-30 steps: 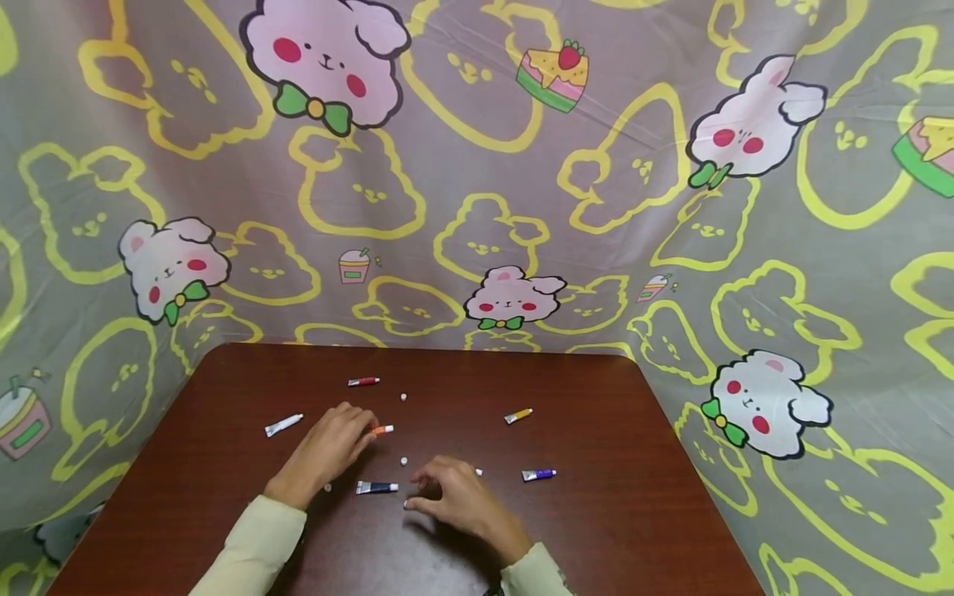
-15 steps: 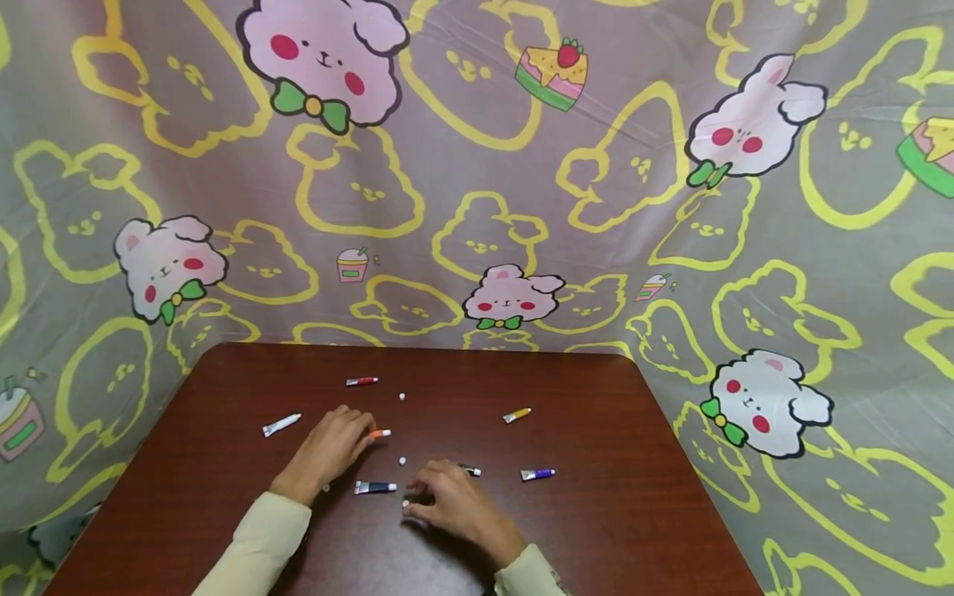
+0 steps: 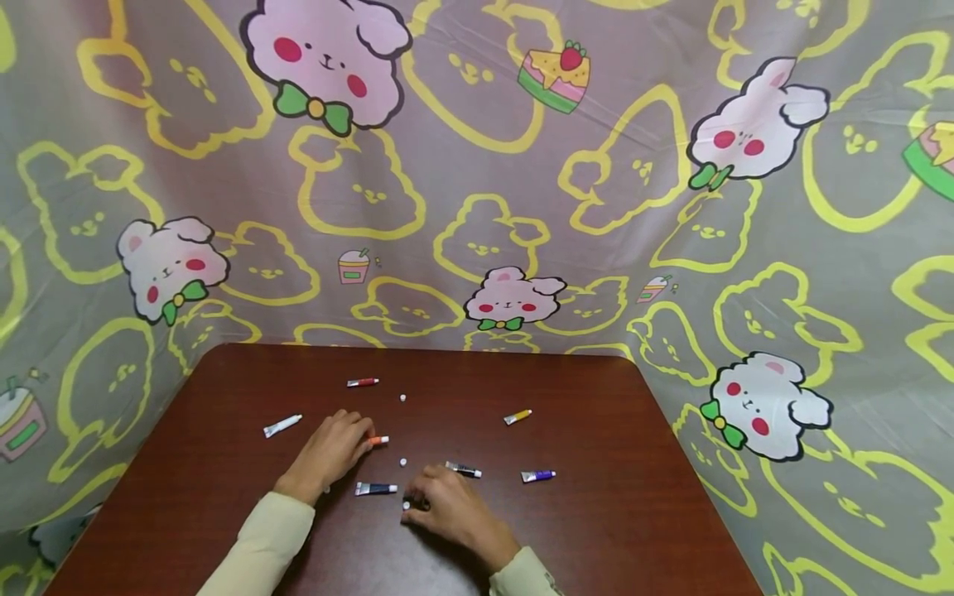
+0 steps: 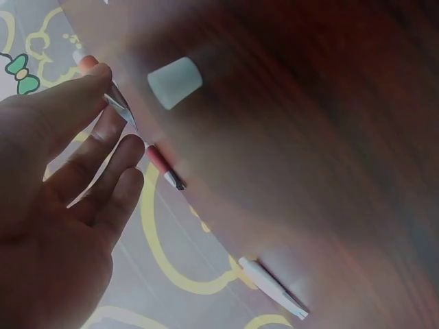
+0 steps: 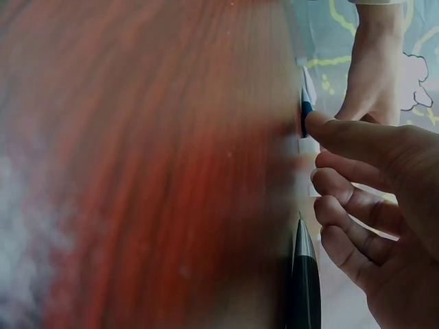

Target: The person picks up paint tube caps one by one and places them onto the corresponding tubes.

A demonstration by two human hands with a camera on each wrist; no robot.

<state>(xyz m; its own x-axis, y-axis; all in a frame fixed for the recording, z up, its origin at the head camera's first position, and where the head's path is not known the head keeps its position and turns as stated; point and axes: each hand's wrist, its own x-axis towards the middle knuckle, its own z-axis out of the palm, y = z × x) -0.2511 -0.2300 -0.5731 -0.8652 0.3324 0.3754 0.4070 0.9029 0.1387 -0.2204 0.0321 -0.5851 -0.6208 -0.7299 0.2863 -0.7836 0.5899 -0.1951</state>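
Observation:
My left hand (image 3: 331, 454) pinches a small orange paint tube (image 3: 378, 440) between thumb and forefinger; its other fingers spread loosely in the left wrist view. My right hand (image 3: 450, 509) is low over the table, thumb and forefinger apart on either side of a small white cap (image 3: 406, 505). Just left of those fingertips lies a dark blue paint tube (image 3: 376, 489). A black paint tube (image 3: 464, 469) lies behind the right knuckles. Another white cap (image 4: 175, 82) shows large in the left wrist view, on the table near that wrist.
Across the brown table (image 3: 596, 530) lie a white tube (image 3: 282, 425), a red tube (image 3: 363, 382), a yellow tube (image 3: 517, 417) and a purple tube (image 3: 538, 476). Loose caps stand midtable, one a white cap (image 3: 403, 463). A patterned curtain (image 3: 477, 165) hangs around the table's far sides.
My left hand has drawn the orange tube slightly nearer. The right hand has lowered and come nearer, its fingertips closing in around the cap, and more of the black tube shows.

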